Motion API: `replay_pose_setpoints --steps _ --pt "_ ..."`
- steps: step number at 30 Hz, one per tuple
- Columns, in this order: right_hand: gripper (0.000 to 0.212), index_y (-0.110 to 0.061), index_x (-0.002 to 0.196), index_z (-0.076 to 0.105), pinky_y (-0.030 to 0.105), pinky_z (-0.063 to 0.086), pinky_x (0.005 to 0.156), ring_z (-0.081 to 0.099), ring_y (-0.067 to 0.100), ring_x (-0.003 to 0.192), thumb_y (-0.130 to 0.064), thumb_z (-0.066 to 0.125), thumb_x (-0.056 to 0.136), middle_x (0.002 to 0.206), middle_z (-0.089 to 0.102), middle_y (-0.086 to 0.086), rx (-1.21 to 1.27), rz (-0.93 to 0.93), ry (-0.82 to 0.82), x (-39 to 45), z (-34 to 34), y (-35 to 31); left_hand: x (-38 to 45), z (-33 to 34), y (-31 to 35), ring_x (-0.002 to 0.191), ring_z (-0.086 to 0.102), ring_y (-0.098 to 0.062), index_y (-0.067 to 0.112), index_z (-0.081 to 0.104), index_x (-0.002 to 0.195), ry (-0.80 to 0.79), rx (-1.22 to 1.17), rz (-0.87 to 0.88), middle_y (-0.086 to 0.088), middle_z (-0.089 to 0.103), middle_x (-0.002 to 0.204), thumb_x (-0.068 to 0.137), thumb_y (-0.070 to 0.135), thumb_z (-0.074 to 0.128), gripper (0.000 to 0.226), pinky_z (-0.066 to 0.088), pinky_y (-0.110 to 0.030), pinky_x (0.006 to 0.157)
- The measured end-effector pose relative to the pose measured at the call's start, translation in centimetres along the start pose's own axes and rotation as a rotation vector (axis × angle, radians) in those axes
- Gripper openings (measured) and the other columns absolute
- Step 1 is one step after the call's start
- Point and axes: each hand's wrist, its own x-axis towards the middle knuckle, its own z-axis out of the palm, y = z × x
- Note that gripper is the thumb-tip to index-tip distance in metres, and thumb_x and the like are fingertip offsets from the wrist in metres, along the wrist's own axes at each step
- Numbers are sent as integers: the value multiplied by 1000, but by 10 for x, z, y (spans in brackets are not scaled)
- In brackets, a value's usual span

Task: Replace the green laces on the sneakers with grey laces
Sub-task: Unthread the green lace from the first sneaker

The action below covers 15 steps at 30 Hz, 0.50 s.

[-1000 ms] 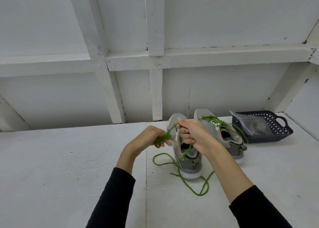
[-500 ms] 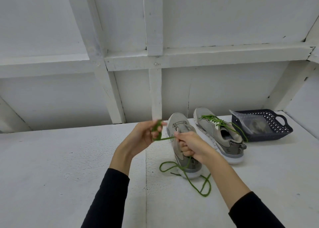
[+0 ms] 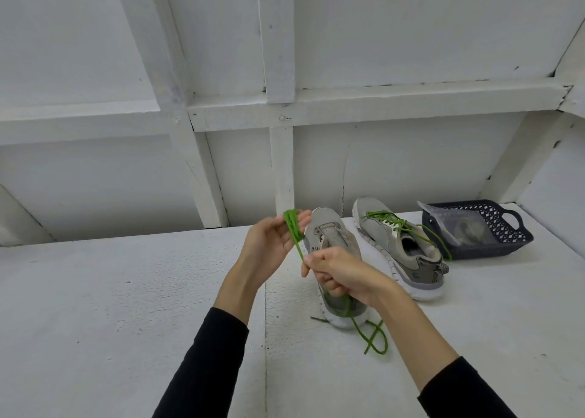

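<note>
Left hand [image 3: 274,243] was raised w/ thin green cord lace [image 3: 292,228] looped round its fingers in a small bundle, fingers mostly straight. Right hand [image 3: 340,275] was clamped on the same lace lower down, pinching it taut; loose tail trailed onto the white painted tabletop [image 3: 126,307].

Lace looked light, soft, floppy, prob. prone to tangling; best taken near the bundle, not the slack end.

Near grey mesh sneaker [image 3: 332,240] stood unlaced behind the hands. Far grey sneaker w/ green laces [image 3: 402,246] sat beside a dark plastic basket [image 3: 493,243] holding a clear bag [image 3: 456,224].

Bag contents blurry, grey laces not confirmed. Right palm hid the grip detail; near sneaker's eyelets partly blocked.
</note>
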Motion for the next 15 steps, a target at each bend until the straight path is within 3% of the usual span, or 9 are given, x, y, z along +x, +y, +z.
replay_pose_setpoints --steps 2,5,8,12,15 --pt "30 -13 82 59 17 20 41 25 5 45 -31 46 102 55 31 -8 -14 69 -2 2 -1 8 0 0 4 105 67 -25 -13 54 121 3 -182 27 -25 64 122 98 8 38 35 54 -28 92" --pt "32 -15 73 52 16 19 37 24 6 43 -33 51 100 53 32 -7 58 123 67 6 -7 12 -1 -4 4 93 70 -17 -9 57 117 -41 -164 35 -17 68 115 96 6 42 31 56 -24 86" --pt "32 -13 72 47 16 14 33 21 5 37 -29 54 99 50 31 -6 271 113 206 9 -18 10 -7 -12 7 86 69 -12 -6 57 123 -218 148 -88 -10 71 108 96 7 42 33 55 -21 77" --pt "30 -11 74 47 16 12 30 19 4 34 -26 52 99 49 28 -6 397 37 300 10 -34 0 -7 -17 9 99 67 -15 -7 56 126 -506 856 -378 -7 71 111 102 4 38 32 53 -23 82" --pt "28 -10 80 53 15 15 32 19 4 39 -26 48 102 54 27 -6 317 -48 242 5 -32 -8 0 -14 -1 110 64 -20 -3 59 123 -289 978 -245 -13 68 117 103 0 37 30 50 -30 92"
